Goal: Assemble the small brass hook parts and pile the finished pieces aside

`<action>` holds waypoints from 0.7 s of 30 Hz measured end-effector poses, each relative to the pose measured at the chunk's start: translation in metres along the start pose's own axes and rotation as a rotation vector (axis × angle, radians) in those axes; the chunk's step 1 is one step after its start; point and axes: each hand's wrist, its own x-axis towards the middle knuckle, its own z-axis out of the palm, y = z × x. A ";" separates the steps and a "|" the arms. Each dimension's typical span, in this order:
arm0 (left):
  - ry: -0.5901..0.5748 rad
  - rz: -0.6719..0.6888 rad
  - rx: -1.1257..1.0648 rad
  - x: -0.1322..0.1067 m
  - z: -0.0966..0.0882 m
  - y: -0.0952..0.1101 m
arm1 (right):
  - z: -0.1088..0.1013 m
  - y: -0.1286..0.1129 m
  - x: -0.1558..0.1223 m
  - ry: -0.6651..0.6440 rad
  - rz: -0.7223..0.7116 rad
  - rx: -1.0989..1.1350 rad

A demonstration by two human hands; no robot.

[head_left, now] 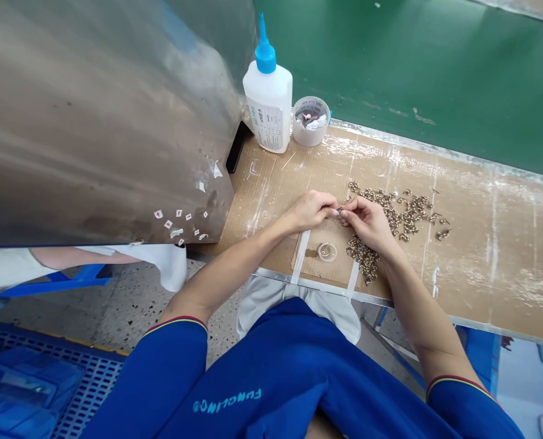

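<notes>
our left hand and right hand pinch a tiny metal part, with loose brass parts heaped just right for easy reach.

A dull green painted wall panel runs along the far side of a long workbench, whose top is covered in scuffed, white-streaked cardboard and edged with a metal strip. On the left, a large brushed-metal panel rises beside the bench, dotted low down with small white-and-red stickers. Below lies a speckled terrazzo floor, with a blue perforated plastic grating in the lower-left corner. The light is soft and even.
</notes>
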 end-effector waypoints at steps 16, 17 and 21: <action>-0.010 -0.051 -0.123 0.002 -0.009 0.004 | 0.002 0.008 0.002 0.082 0.021 0.103; -0.005 -0.057 -0.126 0.002 -0.009 0.004 | 0.002 0.009 0.002 0.090 0.020 0.107; 0.024 -0.062 -0.100 0.002 -0.007 0.003 | 0.004 0.011 0.002 0.103 0.016 0.128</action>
